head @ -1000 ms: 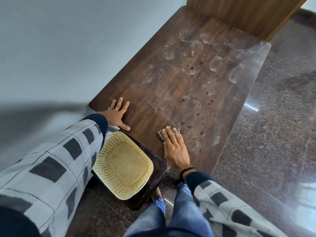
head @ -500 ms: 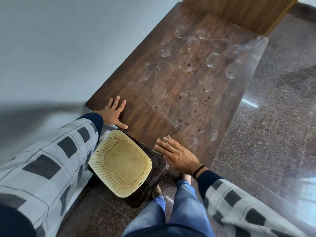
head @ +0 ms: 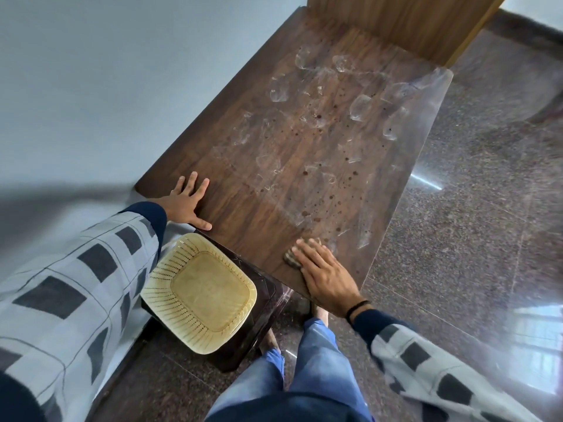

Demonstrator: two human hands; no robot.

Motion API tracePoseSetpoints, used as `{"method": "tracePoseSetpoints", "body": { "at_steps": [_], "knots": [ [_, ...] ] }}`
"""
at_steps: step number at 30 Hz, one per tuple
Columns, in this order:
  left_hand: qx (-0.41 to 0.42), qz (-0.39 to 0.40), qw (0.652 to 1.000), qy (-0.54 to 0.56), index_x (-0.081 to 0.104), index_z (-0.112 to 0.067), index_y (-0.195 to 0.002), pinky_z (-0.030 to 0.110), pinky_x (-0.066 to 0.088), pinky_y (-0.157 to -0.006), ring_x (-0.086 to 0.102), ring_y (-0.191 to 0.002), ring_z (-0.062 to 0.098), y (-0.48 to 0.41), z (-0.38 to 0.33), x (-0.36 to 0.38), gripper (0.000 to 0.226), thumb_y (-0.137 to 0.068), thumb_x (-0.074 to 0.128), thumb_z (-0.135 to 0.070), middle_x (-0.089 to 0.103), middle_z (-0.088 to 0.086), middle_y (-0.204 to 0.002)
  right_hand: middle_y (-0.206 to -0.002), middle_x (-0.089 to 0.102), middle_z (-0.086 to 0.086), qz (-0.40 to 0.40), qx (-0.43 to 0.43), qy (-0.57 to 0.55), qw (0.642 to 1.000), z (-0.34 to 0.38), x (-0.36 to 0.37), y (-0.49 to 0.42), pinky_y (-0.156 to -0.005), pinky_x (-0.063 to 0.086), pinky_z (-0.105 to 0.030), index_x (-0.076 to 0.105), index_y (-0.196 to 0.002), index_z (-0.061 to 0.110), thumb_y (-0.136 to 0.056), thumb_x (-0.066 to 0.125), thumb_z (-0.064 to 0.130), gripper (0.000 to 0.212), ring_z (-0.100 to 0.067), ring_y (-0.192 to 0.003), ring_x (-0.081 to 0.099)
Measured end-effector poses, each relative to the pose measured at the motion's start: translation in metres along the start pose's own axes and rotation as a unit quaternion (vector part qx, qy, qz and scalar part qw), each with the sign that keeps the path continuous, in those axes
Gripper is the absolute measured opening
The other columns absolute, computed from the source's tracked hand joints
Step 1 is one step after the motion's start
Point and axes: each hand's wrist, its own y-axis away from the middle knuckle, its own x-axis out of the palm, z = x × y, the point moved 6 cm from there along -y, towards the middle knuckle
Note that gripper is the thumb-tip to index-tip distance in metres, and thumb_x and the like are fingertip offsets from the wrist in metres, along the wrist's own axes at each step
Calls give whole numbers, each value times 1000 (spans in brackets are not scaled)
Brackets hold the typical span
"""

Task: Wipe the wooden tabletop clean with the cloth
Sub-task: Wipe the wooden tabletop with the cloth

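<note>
The right hand (head: 327, 277) presses the cloth (head: 291, 259) on the wooden tabletop (head: 259, 214).
Cloth is at lower centre, under straight fingers (mostly hidden); left hand (head: 186, 205) lies flat, fingers spread, at centre left.

Looked like a room in a home, not a workshop or lab. Long dark wooden tabletop (head: 243, 214) lay under both hands, with dried splash marks and dark spots beyond the right hand (head: 327, 277). Polished speckled stone floor (head: 472, 239) to the right of that hand, glossy with bright reflections. Plain pale painted wall (head: 106, 86) to the left of the left hand (head: 185, 205). Yellowish plastic basket (head: 201, 293) sat on a dark low stool (head: 268, 300) just nearer than the left hand. Upright wooden panel (head: 396, 22) stood far beyond both hands
</note>
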Motion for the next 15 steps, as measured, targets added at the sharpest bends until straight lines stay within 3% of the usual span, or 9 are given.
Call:
{"method": "tracePoseSetpoints", "body": {
  "at_steps": [2, 3, 6, 7, 8, 11, 12, 13, 15],
  "knots": [
    [-1, -2, 1000, -7, -28, -28, -153, 61, 2, -118, -31, -146, 38, 0, 1, 0, 130, -78, 71, -65, -42, 6, -156, -164, 28, -2, -37, 91, -23, 995, 17, 9, 1, -119, 28, -51, 31, -157, 22, -106, 40, 25, 52, -25, -154, 16],
    [-3, -2, 1000, -7, -28, -28, -153, 61, 2, -118, -31, -146, 38, 0, 2, 0, 130, -78, 71, -65, -42, 6, -156, -165, 26, -2, -36, 56, -23, 997, 26, 13, 5, -120, 27, -51, 31, -157, 22, -106, 39, 26, 52, -25, -154, 16],
    [-4, -4, 1000, -7, -28, -28, -153, 61, 2, -118, -31, -146, 38, -2, 4, 2, 131, -77, 72, -66, -42, 6, -156, -165, 25, 1, 29, -162, 34, 986, 17, 9, 27, -124, 21, -45, 30, -158, 21, -109, 36, 28, 50, -23, -154, 17],
    [-3, -5, 1000, -6, -27, -28, -154, 62, 2, -118, -31, -145, 39, -3, 4, 2, 132, -76, 72, -66, -42, 6, -156, -166, 24, 0, 42, -185, 46, 981, 5, 4, 27, -125, 20, -45, 29, -158, 21, -109, 35, 28, 50, -23, -154, 16],
    [-2, -4, 1000, -5, -27, -28, -154, 62, 2, -118, -31, -145, 39, -4, 3, 2, 132, -76, 72, -66, -42, 6, -156, -166, 23, -1, 41, -160, 48, 985, -7, -2, 23, -124, 20, -47, 28, -158, 20, -109, 36, 27, 51, -23, -155, 14],
    [0, -2, 1000, -9, -28, -28, -154, 62, 2, -118, -31, -145, 39, -6, 3, 2, 132, -77, 71, -67, -42, 6, -156, -164, 28, -3, -24, 79, -15, 996, -14, 0, 6, -120, 27, -52, 33, -157, 20, -107, 39, 25, 50, -24, -154, 14],
    [-1, -3, 1000, -9, -28, -28, -153, 62, 2, -118, -31, -145, 39, -6, 3, 2, 132, -76, 71, -67, -42, 6, -156, -163, 30, -3, -38, 98, -22, 994, -1, 4, 6, -120, 27, -52, 34, -156, 21, -107, 38, 26, 50, -25, -154, 15],
    [-2, -5, 1000, -7, -28, -28, -153, 62, 3, -118, -31, -145, 38, -6, 4, 2, 132, -76, 72, -67, -42, 6, -156, -163, 30, -3, -41, 61, -21, 997, 12, 9, 10, -121, 26, -52, 35, -156, 21, -107, 36, 27, 49, -25, -154, 16],
    [-6, -8, 1000, -8, -28, -29, -153, 62, 4, -118, -31, -146, 38, -7, 6, 3, 132, -76, 72, -67, -41, 5, -157, -164, 28, -1, 2, -101, 8, 995, 20, 15, 31, -124, 22, -47, 34, -156, 22, -108, 35, 29, 49, -24, -153, 19]
  ]
}}
